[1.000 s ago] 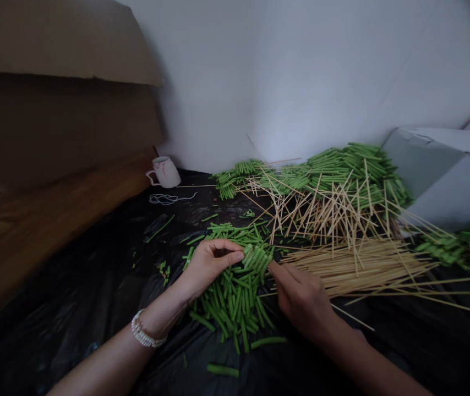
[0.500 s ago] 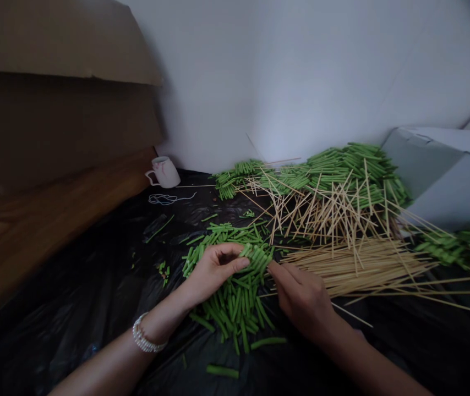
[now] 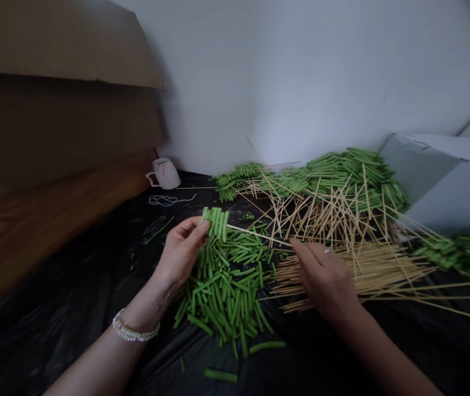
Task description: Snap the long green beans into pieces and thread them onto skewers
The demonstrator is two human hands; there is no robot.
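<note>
Several cut green bean pieces (image 3: 218, 224) sit side by side in a row on one end of a thin wooden skewer (image 3: 260, 235). My left hand (image 3: 183, 247), with a beaded bracelet at the wrist, pinches the outer end of that row between thumb and fingers. The skewer's bare end is gripped by the fingers of my right hand (image 3: 326, 275), which wears a ring. Below the held row lies a loose heap of cut bean pieces (image 3: 227, 297). Beside and beyond my right hand is a bundle of bare skewers (image 3: 375, 269).
Filled bean skewers (image 3: 342, 170) are piled against the white wall, their sticks crossing toward me. More lie at the right (image 3: 462, 256) near a pale box (image 3: 445, 176). A mug (image 3: 165, 174) and white string (image 3: 169, 199) stand back left, by a cardboard box (image 3: 65, 110). Black plastic sheeting (image 3: 94, 297) covers the surface.
My left hand has moved left and up with the bean row, and my right hand has shifted right. A long stretch of bare skewer now shows between them.
</note>
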